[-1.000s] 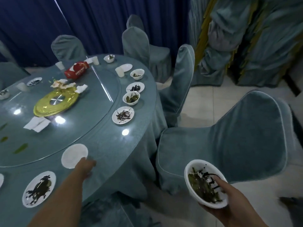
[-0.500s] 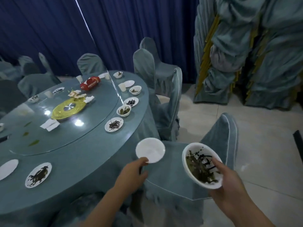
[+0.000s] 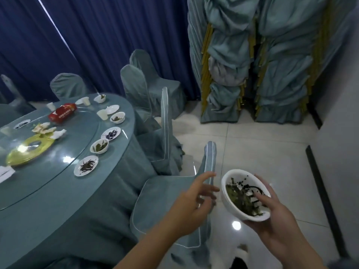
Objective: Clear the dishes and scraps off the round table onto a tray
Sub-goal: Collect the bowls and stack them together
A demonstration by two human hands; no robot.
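Observation:
My right hand [image 3: 275, 220] grips a white bowl [image 3: 242, 197] of green and dark scraps, thumb inside the rim, over the floor to the right of the round table [image 3: 58, 191]. Just left of the bowl, my left hand [image 3: 192, 204] hovers with spread fingers and holds nothing. Along the table's near-right edge sit a plate of dark scraps [image 3: 86, 165], a bowl of greens [image 3: 99, 146], another scrap plate [image 3: 111, 133] and a further bowl [image 3: 117, 117]. No tray is in view.
A covered chair [image 3: 165, 206] stands directly under my hands, with more chairs around the table. A red tissue box [image 3: 62, 112], a gold dish [image 3: 29, 150], cups and napkins lie on the glass turntable. Stacked covered chairs [image 3: 272, 74] line the back wall; tiled floor lies to the right.
My left hand lifted a small white plate off the table edge and carried it right; now that hand is empty beside the bowl and the plate is out of sight. The view swung right.

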